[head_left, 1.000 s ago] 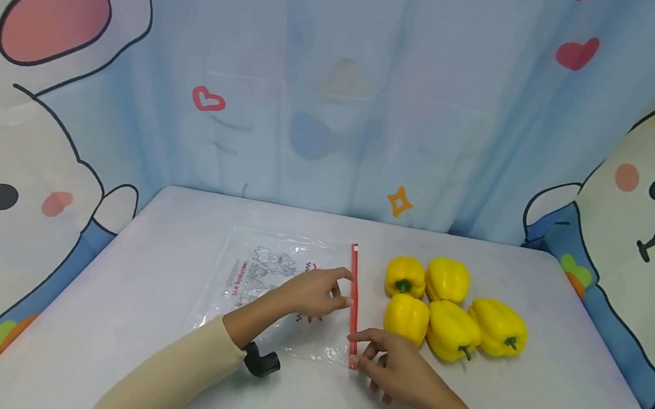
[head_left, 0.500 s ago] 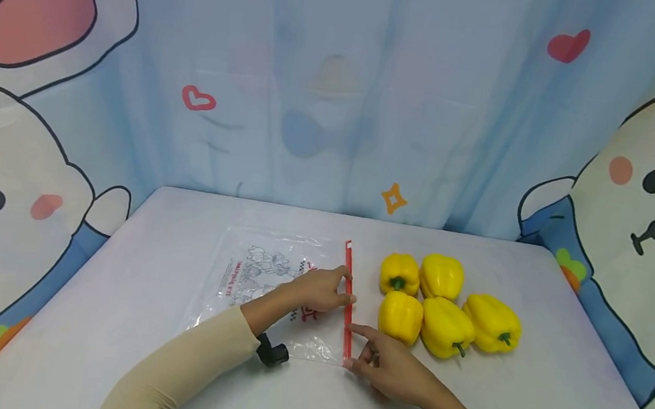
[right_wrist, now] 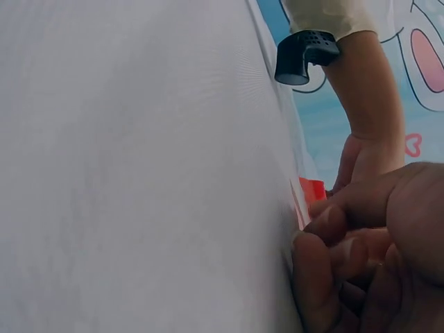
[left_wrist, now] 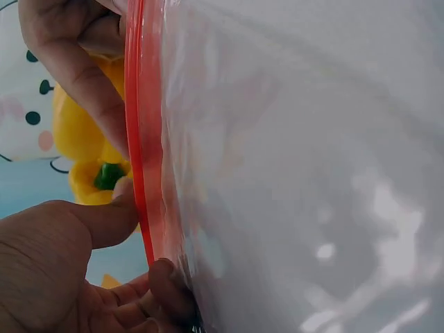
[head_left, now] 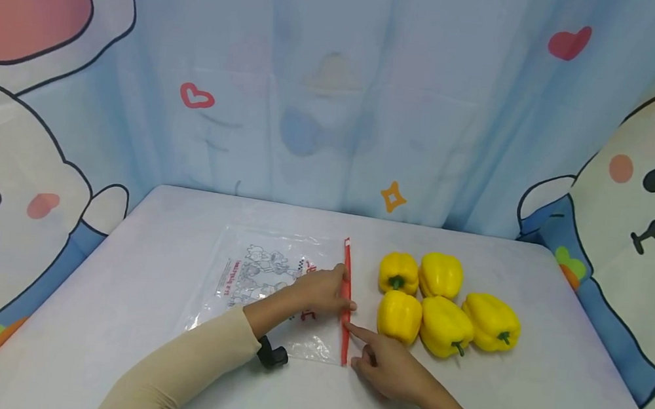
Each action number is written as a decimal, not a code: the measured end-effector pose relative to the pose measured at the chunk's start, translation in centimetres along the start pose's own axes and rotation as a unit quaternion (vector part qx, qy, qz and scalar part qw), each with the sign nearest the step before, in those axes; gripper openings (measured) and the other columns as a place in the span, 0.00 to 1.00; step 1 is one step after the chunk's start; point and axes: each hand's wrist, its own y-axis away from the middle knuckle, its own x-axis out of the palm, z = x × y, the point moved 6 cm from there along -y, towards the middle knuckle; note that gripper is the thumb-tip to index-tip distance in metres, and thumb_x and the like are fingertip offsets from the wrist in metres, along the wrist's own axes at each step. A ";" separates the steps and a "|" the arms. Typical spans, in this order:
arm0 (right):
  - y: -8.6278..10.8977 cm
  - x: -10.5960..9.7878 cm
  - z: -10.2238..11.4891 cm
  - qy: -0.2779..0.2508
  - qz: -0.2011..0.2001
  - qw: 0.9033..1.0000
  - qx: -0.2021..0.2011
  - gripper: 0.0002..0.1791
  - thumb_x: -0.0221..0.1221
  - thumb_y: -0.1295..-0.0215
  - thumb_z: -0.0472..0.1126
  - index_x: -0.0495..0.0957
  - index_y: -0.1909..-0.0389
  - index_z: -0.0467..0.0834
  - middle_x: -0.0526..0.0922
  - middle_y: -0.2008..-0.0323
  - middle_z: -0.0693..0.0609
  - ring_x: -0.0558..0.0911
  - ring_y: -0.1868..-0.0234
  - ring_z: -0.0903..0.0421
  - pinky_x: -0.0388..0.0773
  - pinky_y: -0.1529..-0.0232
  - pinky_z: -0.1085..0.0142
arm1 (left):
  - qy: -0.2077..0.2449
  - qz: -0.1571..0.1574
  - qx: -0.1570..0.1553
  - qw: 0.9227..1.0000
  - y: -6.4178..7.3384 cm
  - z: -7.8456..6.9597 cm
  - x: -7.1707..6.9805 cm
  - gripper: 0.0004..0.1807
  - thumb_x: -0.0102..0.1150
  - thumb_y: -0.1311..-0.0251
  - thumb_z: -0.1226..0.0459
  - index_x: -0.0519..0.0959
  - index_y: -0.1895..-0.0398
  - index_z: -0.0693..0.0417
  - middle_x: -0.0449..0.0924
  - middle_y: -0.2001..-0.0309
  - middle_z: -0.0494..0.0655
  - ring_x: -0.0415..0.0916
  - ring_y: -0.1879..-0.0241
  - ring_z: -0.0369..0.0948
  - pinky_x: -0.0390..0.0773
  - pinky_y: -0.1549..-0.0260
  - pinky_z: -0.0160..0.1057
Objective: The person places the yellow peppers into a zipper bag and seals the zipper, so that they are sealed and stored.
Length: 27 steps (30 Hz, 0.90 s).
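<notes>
A clear zip bag (head_left: 313, 348) with printed drawings and a red strip (head_left: 344, 348) along its right edge lies on the table. My left hand (head_left: 319, 290) reaches over the bag and pinches that edge; the left wrist view shows the thumb (left_wrist: 114, 220) against the red strip and fingertips at the film below it. Nearer the front, my right hand (head_left: 391, 367) touches the strip with its outstretched index finger (head_left: 359, 332). Its thumb sits just right of the strip and its other fingers are bent under, partly hidden.
Several yellow bell peppers (head_left: 447, 328) stand in a cluster right of the bag, the closest one just beyond my right hand. A black wrist device (head_left: 273, 354) shows under the left sleeve. The white table (head_left: 196, 211) ends at a cartoon-printed curtain (head_left: 337, 100).
My left fingers have closed onto the red strip. The right thumb has drawn back slightly from the strip, while its index finger stays there. The whole view has shifted slightly.
</notes>
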 end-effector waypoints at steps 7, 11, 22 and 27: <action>-0.7 0.2 0.1 0.022 -0.031 0.999 0.037 0.26 0.55 0.29 0.46 0.69 0.30 0.54 0.70 0.86 0.53 0.68 0.91 0.58 0.69 0.87 0.68 | 0.009 -0.014 -0.005 1.000 0.2 0.2 0.0 0.31 0.66 0.42 0.50 0.68 0.40 0.54 0.76 0.69 0.43 0.73 0.75 0.38 0.70 0.79 0.33; -1.2 0.1 0.5 0.055 -0.046 0.997 0.036 0.26 0.54 0.28 0.44 0.68 0.30 0.52 0.70 0.86 0.53 0.68 0.94 0.59 0.69 0.89 0.69 | 0.012 -0.018 -0.012 1.000 0.3 0.3 0.0 0.32 0.67 0.42 0.51 0.68 0.39 0.54 0.75 0.72 0.43 0.72 0.76 0.38 0.70 0.79 0.32; -1.8 0.1 1.6 0.110 -0.061 0.991 0.040 0.31 0.57 0.31 0.40 0.64 0.27 0.46 0.70 0.86 0.53 0.66 0.94 0.60 0.67 0.91 0.71 | 0.066 -0.036 -0.009 0.997 0.8 0.5 -0.3 0.32 0.69 0.43 0.57 0.69 0.38 0.56 0.72 0.78 0.40 0.70 0.80 0.35 0.69 0.80 0.31; -1.7 0.0 1.8 0.136 -0.072 0.988 0.031 0.34 0.60 0.33 0.43 0.64 0.27 0.43 0.67 0.89 0.55 0.65 0.92 0.59 0.65 0.90 0.71 | 0.099 -0.037 0.007 0.994 1.2 0.7 -0.7 0.30 0.68 0.44 0.61 0.70 0.39 0.60 0.71 0.81 0.38 0.69 0.84 0.33 0.67 0.82 0.29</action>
